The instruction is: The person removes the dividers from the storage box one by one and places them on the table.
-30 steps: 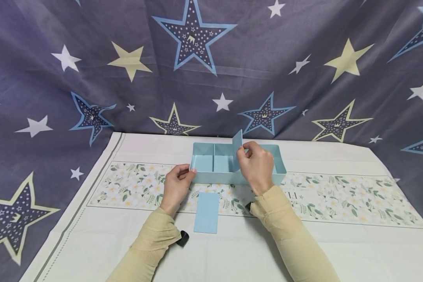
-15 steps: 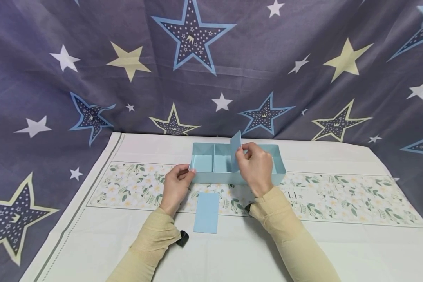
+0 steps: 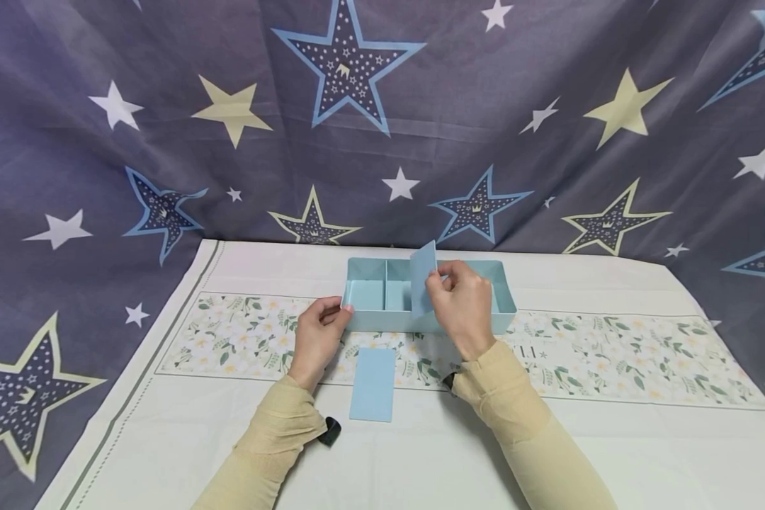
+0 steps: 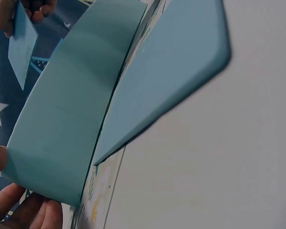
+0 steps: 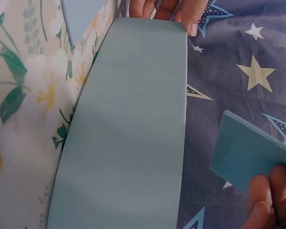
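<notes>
- One blue box sits at the centre of the frame, with one upright divider in its left part.
- Two hands: the left hand grips the box's left end; the right hand pinches one blue panel, tilted over the box's middle, and blocks sight of its right part.
- One flat plate lies lower centre on the counter.
- Starry cloth fills the upper frame.
</notes>
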Demonstrator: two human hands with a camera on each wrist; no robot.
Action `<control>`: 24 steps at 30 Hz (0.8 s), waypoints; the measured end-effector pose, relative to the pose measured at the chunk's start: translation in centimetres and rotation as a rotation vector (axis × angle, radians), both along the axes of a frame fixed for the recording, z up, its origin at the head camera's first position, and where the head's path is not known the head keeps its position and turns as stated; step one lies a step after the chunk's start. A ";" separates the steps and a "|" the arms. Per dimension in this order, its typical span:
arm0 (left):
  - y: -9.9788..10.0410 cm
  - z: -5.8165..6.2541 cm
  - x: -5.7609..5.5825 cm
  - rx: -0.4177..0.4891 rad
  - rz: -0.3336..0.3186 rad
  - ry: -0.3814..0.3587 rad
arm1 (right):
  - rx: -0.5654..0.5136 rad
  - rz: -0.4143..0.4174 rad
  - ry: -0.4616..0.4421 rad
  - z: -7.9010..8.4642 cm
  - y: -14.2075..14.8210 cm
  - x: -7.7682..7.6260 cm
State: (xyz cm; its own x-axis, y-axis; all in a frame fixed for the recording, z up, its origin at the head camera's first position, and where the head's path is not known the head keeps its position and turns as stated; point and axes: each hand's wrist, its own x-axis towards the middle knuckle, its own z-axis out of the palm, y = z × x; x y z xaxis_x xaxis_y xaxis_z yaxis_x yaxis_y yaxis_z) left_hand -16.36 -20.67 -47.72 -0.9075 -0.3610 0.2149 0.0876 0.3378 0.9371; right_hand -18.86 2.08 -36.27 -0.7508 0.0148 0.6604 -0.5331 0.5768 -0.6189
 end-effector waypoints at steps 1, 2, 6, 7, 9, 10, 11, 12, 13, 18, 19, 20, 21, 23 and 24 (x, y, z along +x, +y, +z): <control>0.0 0.0 0.0 -0.002 -0.002 0.002 | -0.001 0.000 -0.009 0.0 0.0 0.0; 0.0 0.1 0.1 -0.002 -0.005 0.007 | -0.004 0.000 -0.020 0.0 0.0 0.1; 0.2 0.7 0.4 -0.019 -0.009 0.006 | -0.015 0.003 -0.060 0.0 0.0 0.2; 0.3 1.1 0.6 -0.014 -0.014 0.001 | -0.020 0.005 -0.070 0.0 0.1 0.3; 0.6 2.0 1.0 -0.011 -0.017 -0.012 | -0.031 0.011 -0.092 0.0 0.1 0.3; 0.8 2.5 1.3 -0.004 -0.022 -0.022 | -0.037 0.014 -0.103 0.0 0.1 0.4; 0.9 3.0 1.5 0.002 -0.027 -0.034 | -0.043 0.016 -0.113 0.0 0.1 0.5; 1.0 3.5 1.8 0.013 -0.029 -0.046 | -0.048 0.020 -0.122 0.0 0.2 0.5; 1.2 3.9 2.0 0.022 -0.030 -0.056 | -0.053 0.025 -0.131 0.0 0.2 0.6; 1.2 4.4 2.2 0.034 -0.033 -0.073 | -0.069 0.042 -0.169 -0.1 0.3 1.0; 1.2 4.3 2.1 0.033 -0.032 -0.068 | -0.072 0.045 -0.175 -0.2 0.3 1.1; 1.1 3.8 1.9 0.021 -0.030 -0.060 | -0.076 0.049 -0.179 -0.3 0.3 1.2; 1.1 3.5 1.8 0.013 -0.025 -0.051 | -0.081 0.053 -0.181 -0.3 0.4 1.3; 0.9 2.8 1.4 -0.009 -0.016 -0.039 | -0.093 0.062 -0.184 -0.4 0.5 1.5; 0.9 2.8 1.4 -0.007 -0.017 -0.038 | -0.101 0.066 -0.187 -0.5 0.5 1.6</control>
